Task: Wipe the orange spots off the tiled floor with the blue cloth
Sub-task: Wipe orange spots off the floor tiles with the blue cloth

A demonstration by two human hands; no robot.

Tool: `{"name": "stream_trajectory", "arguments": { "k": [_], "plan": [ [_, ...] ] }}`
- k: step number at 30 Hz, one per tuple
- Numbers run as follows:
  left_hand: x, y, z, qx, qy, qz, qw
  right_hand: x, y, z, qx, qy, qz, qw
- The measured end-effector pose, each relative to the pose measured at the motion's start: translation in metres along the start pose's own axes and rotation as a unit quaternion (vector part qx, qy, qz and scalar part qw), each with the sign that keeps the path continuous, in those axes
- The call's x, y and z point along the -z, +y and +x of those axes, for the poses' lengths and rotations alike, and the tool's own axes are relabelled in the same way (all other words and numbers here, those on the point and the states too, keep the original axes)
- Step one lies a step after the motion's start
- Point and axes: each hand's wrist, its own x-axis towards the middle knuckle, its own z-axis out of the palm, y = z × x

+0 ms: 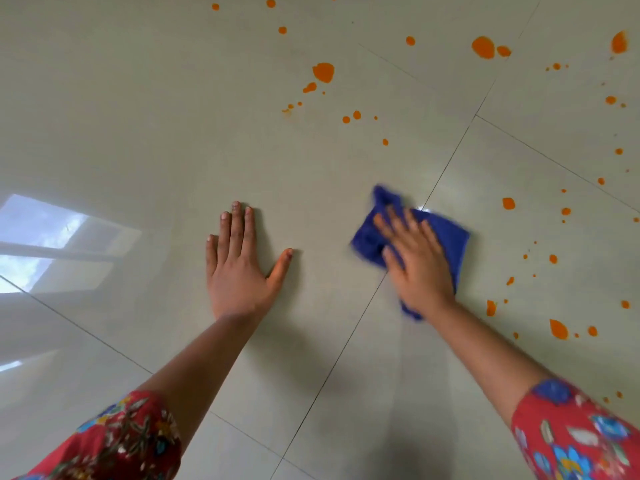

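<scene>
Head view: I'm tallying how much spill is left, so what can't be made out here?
1. Floor under the blue cloth and right hand: head view, covered by both; spots beneath unknown.
2. Cloth's edges: head view, motion-blurred; staining unreadable.
3. Orange spots: head view, they reach the top and right frame edges; extent beyond is cut off.

Glossy pale tile floor [138,98] w/ thin grout lines [446,164], window reflection [52,233] at left.
</scene>
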Motion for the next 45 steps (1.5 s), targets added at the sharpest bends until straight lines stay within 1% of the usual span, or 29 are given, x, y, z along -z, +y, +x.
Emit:
{"name": "stream_trajectory", "arguments": {
  "k": [2,3,4,7,8,9,11,13,15,16,17,19,21,22,23,25,27,28,29,31,33,34,36,37,39,41,42,43,45],
  "plan": [
    [0.0,0.0,0.001,0.002,-0.002,-0.005,1.0,0.009,0.005,0.056,-0.093,0.04,-0.009,0.995],
    [0.0,0.0,0.002,0.002,-0.003,-0.007,1.0,0.008,-0.007,0.075,-0.102,0.035,-0.016,0.994],
    [0.001,-0.001,0.002,0.0,-0.005,-0.008,1.0,0.003,-0.025,0.082,-0.083,0.022,-0.026,0.996],
    [0.003,-0.001,0.002,-0.005,-0.003,-0.015,1.0,-0.019,-0.059,0.024,0.097,-0.03,-0.049,0.994],
    [0.002,-0.002,0.002,-0.006,-0.002,-0.016,1.0,-0.021,-0.053,-0.005,0.123,-0.043,-0.04,0.991],
    [0.002,-0.002,0.001,-0.007,-0.003,-0.014,1.0,-0.018,-0.04,-0.024,0.116,-0.05,-0.023,0.992],
    [-0.001,-0.001,0.0,-0.005,0.002,-0.009,1.0,-0.007,-0.006,-0.02,0.053,-0.018,-0.006,0.998],
    [-0.003,-0.001,0.001,-0.003,0.007,-0.005,1.0,0.007,0.014,0.026,-0.05,0.026,-0.012,0.998],
    [-0.004,-0.001,0.002,-0.004,0.005,-0.006,1.0,0.014,0.01,0.084,-0.125,0.056,-0.02,0.99],
    [-0.004,-0.002,0.002,-0.006,0.006,-0.005,1.0,0.012,-0.005,0.104,-0.132,0.054,-0.021,0.99],
    [-0.004,-0.003,0.002,-0.008,0.008,-0.004,1.0,0.006,-0.023,0.112,-0.116,0.043,-0.018,0.992],
    [-0.003,-0.004,0.001,-0.011,0.006,-0.008,1.0,-0.012,-0.053,0.083,0.0,0.011,-0.038,0.999],
    [-0.002,-0.004,0.0,-0.012,0.006,-0.01,1.0,-0.02,-0.052,0.021,0.115,-0.03,-0.051,0.992],
    [-0.002,-0.003,0.001,-0.012,0.007,-0.008,1.0,-0.015,-0.038,0.001,0.127,-0.041,-0.036,0.99],
    [-0.002,-0.002,0.002,-0.012,0.006,-0.007,1.0,-0.008,-0.017,-0.006,0.112,-0.035,-0.024,0.993],
    [-0.003,-0.002,0.001,-0.008,0.006,-0.003,1.0,0.007,0.012,0.016,0.013,-0.005,-0.018,1.0],
    [-0.002,-0.002,0.0,-0.006,0.006,0.001,1.0,0.015,0.01,0.063,-0.084,0.035,-0.028,0.995],
    [-0.002,-0.001,0.001,-0.007,0.006,0.001,1.0,0.013,-0.006,0.084,-0.098,0.038,-0.028,0.994],
    [-0.002,-0.001,0.001,-0.009,0.006,0.001,1.0,0.008,-0.028,0.097,-0.084,0.028,-0.031,0.996],
    [0.0,-0.002,0.002,-0.015,0.006,-0.006,1.0,-0.01,-0.069,0.09,0.023,0.0,-0.035,0.999],
    [0.0,-0.003,0.001,-0.021,0.004,-0.022,1.0,-0.024,-0.081,0.038,0.145,-0.041,-0.052,0.987],
    [0.001,-0.004,0.0,-0.02,0.003,-0.024,1.0,-0.025,-0.074,0.008,0.171,-0.064,-0.048,0.982],
    [0.0,-0.003,0.0,-0.021,0.004,-0.018,1.0,-0.015,-0.04,-0.028,0.167,-0.071,-0.032,0.983],
    [0.0,-0.003,0.0,-0.02,0.003,-0.015,1.0,-0.009,-0.019,-0.028,0.137,-0.056,-0.027,0.989],
    [0.001,-0.003,0.0,-0.018,-0.001,-0.012,1.0,0.005,0.004,-0.002,0.037,-0.017,-0.021,0.999],
    [0.002,-0.001,0.0,-0.025,-0.002,-0.018,1.0,0.008,-0.008,0.027,-0.037,0.008,-0.023,0.999],
    [0.003,-0.002,0.0,-0.031,-0.004,-0.022,0.999,0.005,-0.024,0.03,-0.038,0.005,-0.022,0.999],
    [0.004,-0.003,-0.001,-0.035,-0.005,-0.027,0.999,-0.003,-0.039,0.022,-0.001,-0.004,-0.022,1.0],
    [0.005,-0.003,-0.002,-0.036,0.0,-0.035,0.999,-0.023,-0.059,-0.032,0.14,-0.048,-0.034,0.988]
  ]
}}
